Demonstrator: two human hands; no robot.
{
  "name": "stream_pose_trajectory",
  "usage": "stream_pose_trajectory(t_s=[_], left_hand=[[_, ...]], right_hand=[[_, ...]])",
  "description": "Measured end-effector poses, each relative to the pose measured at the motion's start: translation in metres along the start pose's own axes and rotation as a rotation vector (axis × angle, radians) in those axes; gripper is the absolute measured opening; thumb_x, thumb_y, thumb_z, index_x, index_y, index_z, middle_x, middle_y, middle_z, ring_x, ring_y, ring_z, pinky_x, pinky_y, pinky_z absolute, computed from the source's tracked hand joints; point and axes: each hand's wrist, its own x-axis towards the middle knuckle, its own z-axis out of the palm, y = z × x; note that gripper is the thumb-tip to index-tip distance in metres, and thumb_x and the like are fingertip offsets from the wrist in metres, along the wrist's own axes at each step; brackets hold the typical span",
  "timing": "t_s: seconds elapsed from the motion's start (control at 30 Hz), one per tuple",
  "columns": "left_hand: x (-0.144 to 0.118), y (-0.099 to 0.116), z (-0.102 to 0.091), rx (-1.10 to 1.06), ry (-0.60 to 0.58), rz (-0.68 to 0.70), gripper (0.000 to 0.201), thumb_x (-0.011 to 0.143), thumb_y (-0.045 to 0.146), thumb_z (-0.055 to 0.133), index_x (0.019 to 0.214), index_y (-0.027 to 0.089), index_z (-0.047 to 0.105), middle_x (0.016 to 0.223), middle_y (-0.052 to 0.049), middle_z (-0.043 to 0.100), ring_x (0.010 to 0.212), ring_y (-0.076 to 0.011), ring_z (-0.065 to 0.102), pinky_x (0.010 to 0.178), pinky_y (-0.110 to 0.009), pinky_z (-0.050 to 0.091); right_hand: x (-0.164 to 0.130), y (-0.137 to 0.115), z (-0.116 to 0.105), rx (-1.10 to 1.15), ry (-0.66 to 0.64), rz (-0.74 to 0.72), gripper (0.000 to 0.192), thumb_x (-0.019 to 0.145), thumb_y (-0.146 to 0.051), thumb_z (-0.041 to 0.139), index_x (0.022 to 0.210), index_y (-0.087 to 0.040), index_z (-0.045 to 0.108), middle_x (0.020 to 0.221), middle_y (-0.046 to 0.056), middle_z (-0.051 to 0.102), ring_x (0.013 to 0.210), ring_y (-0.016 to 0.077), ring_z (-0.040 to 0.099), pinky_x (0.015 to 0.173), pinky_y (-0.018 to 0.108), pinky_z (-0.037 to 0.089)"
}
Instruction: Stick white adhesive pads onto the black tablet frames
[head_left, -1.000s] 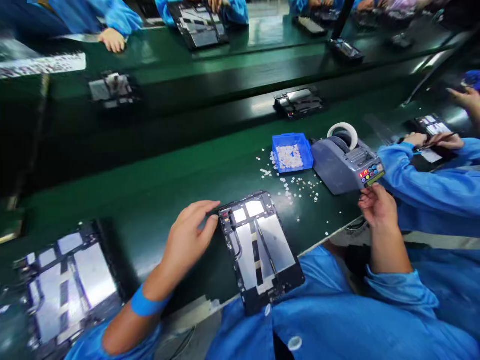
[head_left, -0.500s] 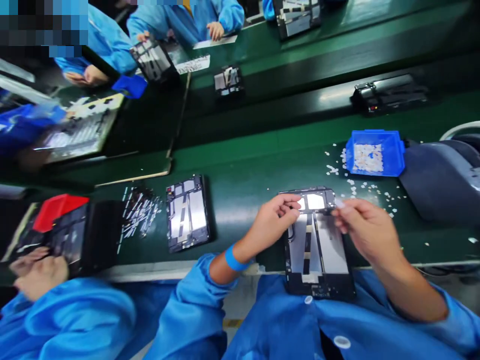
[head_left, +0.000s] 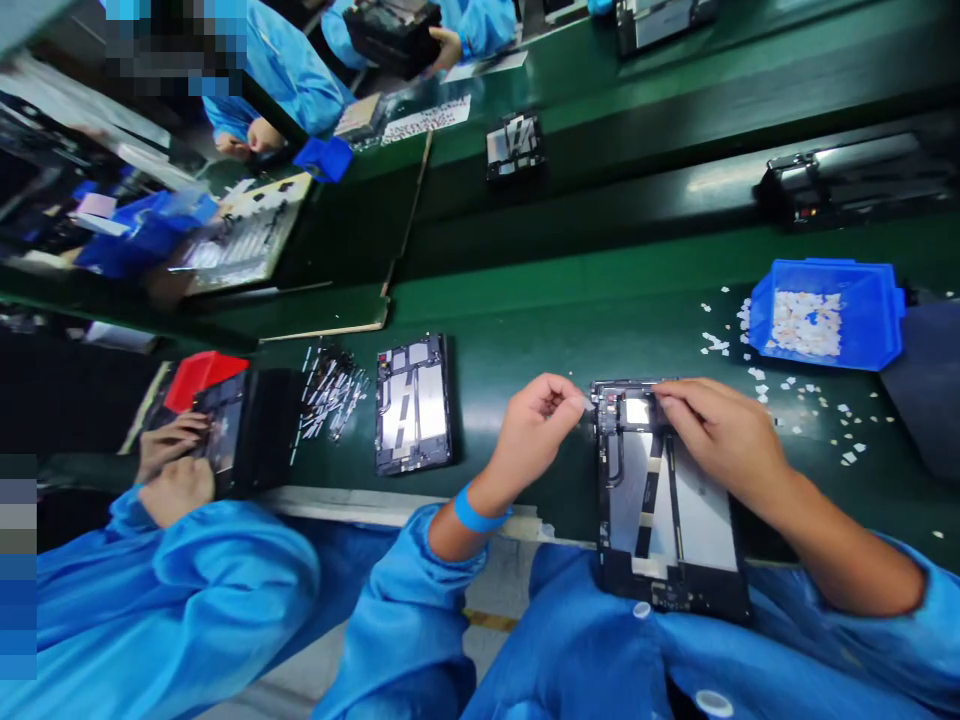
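Note:
An opened tablet (head_left: 701,510) with silvery battery areas and dark ribbon strips lies in front of me, its lower end over the table edge against my clothing. My left hand (head_left: 532,430), a blue band on its wrist, is closed in a pinch beside the tablet's upper left corner. Something small and pale shows at those fingertips, too small to name. Over the tablet's upper right part is my right hand (head_left: 724,435), thumb and forefinger pressed together at the top parts. What they grip, if anything, is hidden.
A blue bin (head_left: 889,320) holds small white pieces, with more scattered around it. Leftward lie another opened tablet (head_left: 431,400), a pile of thin strips (head_left: 330,395) and a red bin (head_left: 199,380). A co-worker's hands (head_left: 176,465) hold a device. Other tablets sit on the line beyond.
My right hand has moved left over the tablet's top; the pale piece at its fingertips no longer shows. My left hand has left the tablet's top for its left edge. The view has shifted left.

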Motion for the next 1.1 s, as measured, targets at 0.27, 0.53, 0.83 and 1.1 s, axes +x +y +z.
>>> stream_pose_trajectory(t_s=[0.27,0.53,0.83,1.1], left_hand=[[0.010,-0.008,-0.003,0.986,-0.406,0.507,0.011,0.099,0.017,0.058,0.097,0.019,0.068,0.139,-0.007,0.072,0.124,-0.0284,0.062,0.103,-0.046,0.047],[0.019,-0.005,0.002,1.061,-0.458,0.535,0.016,0.099,0.017,0.054,0.106,0.018,0.069,0.131,-0.009,0.074,0.121,-0.0300,0.061,0.103,-0.047,0.046],[0.021,0.007,0.003,0.903,-0.502,0.401,0.014,0.094,0.013,0.056,0.093,0.021,0.067,0.121,-0.012,0.075,0.115,-0.0308,0.061,0.102,-0.047,0.042],[0.051,-0.006,0.007,0.482,-0.386,0.121,0.008,0.091,0.018,0.065,0.085,0.021,0.069,0.093,-0.003,0.069,0.089,-0.0191,0.062,0.086,-0.034,0.048]], right_hand=[[0.020,0.031,-0.008,-0.647,-0.231,-0.585,0.037,0.102,-0.016,0.055,0.135,-0.022,0.072,0.111,0.012,0.073,0.085,0.0230,0.054,0.076,0.037,0.040],[0.025,0.035,-0.013,-0.685,-0.276,-0.643,0.036,0.102,-0.015,0.054,0.134,-0.018,0.070,0.103,0.011,0.071,0.084,0.0232,0.050,0.073,0.037,0.034],[0.026,0.029,-0.013,-0.730,-0.293,-0.644,0.034,0.101,-0.015,0.053,0.130,-0.019,0.070,0.101,0.011,0.070,0.084,0.0234,0.048,0.070,0.037,0.030],[0.031,0.037,-0.017,-0.670,-0.298,-0.688,0.039,0.100,-0.012,0.053,0.136,-0.019,0.067,0.101,0.010,0.069,0.085,0.0235,0.048,0.071,0.036,0.030]])
